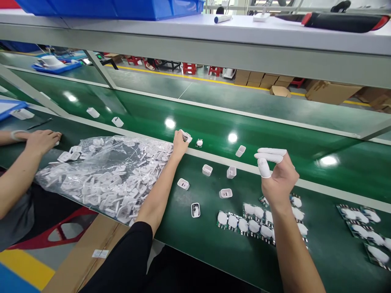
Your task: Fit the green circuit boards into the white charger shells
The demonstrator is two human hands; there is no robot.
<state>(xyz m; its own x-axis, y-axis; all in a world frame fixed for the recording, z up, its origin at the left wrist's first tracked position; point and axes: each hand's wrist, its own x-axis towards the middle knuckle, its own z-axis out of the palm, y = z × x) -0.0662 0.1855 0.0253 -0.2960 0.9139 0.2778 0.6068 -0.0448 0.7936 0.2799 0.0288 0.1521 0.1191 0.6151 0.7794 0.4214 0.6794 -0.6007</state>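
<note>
My left hand (180, 145) is closed around a white charger housing (186, 136) at the near edge of the green belt. Just right of it, a small circuit board (199, 143) with a white top lies on the belt. My right hand (279, 175), with white finger cots on thumb and two fingers, hovers above the table; those fingers point left, slightly apart, with nothing visible between them. Below it are rows of circuit boards (243, 225) with white pads. Several open white housings (225, 193) stand between my hands, one (195, 210) with dark parts inside.
A clear plastic bag (122, 142) with many white plastic pieces lies left of my left arm. Another person's hand (42, 142) rests at the far left. More boards (362, 228) lie right. A shelf (195, 40) crosses above, carrying a blue bin (122, 10).
</note>
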